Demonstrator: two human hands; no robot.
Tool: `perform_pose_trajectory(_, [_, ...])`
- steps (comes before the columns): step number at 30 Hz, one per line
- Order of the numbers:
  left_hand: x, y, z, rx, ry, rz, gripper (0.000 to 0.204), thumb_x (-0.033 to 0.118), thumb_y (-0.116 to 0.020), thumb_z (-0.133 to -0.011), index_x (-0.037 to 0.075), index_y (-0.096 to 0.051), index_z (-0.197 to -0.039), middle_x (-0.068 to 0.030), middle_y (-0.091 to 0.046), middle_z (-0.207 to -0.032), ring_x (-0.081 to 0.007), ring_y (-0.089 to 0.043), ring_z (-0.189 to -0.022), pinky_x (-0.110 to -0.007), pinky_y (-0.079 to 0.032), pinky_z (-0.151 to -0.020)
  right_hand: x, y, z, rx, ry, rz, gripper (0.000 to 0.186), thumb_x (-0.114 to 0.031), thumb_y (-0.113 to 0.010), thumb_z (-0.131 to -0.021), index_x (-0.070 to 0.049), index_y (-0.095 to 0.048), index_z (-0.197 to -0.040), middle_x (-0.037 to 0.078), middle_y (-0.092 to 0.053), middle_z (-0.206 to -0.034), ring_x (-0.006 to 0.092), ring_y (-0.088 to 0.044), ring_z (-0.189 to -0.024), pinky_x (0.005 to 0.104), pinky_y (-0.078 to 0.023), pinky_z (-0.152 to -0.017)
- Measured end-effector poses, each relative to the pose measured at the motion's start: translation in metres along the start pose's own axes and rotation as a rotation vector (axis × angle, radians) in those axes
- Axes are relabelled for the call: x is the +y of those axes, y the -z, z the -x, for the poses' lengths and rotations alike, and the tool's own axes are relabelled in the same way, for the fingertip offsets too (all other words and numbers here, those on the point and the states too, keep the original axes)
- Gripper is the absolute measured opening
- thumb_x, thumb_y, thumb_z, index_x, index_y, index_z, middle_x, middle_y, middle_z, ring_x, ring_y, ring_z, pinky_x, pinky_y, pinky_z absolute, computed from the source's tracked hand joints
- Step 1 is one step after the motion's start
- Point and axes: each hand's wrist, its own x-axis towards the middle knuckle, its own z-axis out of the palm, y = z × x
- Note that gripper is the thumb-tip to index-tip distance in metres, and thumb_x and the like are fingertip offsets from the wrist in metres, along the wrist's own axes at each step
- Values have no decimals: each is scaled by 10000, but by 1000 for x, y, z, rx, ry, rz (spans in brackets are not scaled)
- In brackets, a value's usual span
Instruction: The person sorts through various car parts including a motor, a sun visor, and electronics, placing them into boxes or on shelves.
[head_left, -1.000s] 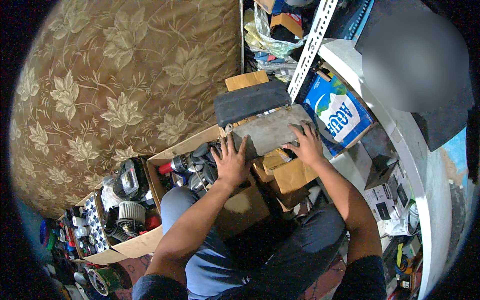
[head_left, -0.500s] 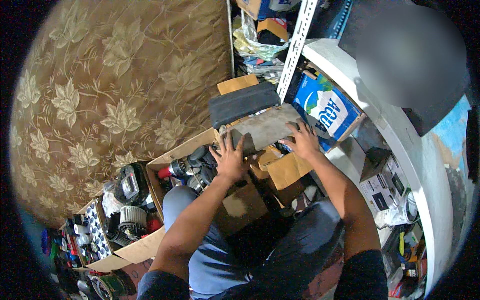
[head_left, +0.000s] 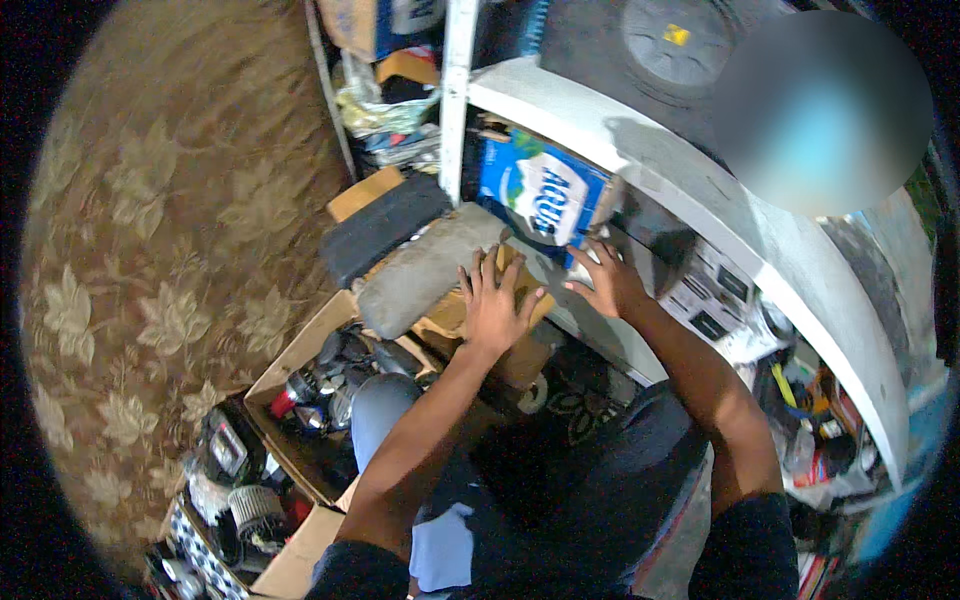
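Working beside a floral mattress (head_left: 150,250), with a blue box (head_left: 530,185) ahead. Note the grey block (head_left: 425,270), lying on brown cardboard (head_left: 450,313) just beside a black block (head_left: 385,230). Holding left hand (head_left: 495,315) by its right end, fingers spread, contact impossible to tell; holding right hand (head_left: 612,285) near the blue box, fingers apart, seemingly empty. Probably at the hand-placing stage; for shifting the grey block, needing fingers closed around both ends.

Light is brightening the white ledge (head_left: 730,215) right of the blue carton (head_left: 535,185), while deep shadow is lying well below it. Left of the carton, floral fabric (head_left: 160,250) is blurring; fisheye edges are bending into black.
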Motion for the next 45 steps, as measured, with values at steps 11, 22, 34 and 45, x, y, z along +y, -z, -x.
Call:
perform_pose_trajectory(11, [58,-84,-2,-272,-199,151,652,525,-696,-877,176,-547,-1407,-203,-371,-1546,-467,-257,-1453,-697,-211,-1140,79,70,147,-332,-444,295,521,-549,-591,-947,-140,-658,-1264,174,-666,-1240,342,-563,-1277,531,-455,-1059])
perform_pose_trajectory(22, [64,-98,9,-394,-293,67,665,534,-725,-843,239,-555,-1415,-194,-359,-1554,-470,-222,-1476,-744,-181,-1129,158,26,226,-821,-729,63,588,-575,-659,-901,-137,-639,-1294,143,-591,-1391,338,-563,-1291,499,-481,-1039])
perform_pose_trajectory(34, [135,-69,-1,-416,-818,-482,506,439,-646,-905,220,-622,-1361,-166,-347,-1573,-408,-238,-1495,-814,-146,-1090,165,20,273,-545,-534,-43,556,-465,-692,-896,-163,-603,-1355,154,-608,-1318,363,-581,-1239,521,-495,-1008])
perform_pose_trajectory(45, [251,-43,-58,-719,-1039,-582,474,439,-615,-918,229,-648,-1342,-161,-405,-1535,-362,-301,-1474,-778,-128,-1131,221,11,318,-436,-719,-52,551,-480,-648,-931,-131,-588,-1352,166,-587,-1343,353,-563,-1262,532,-471,-1038])
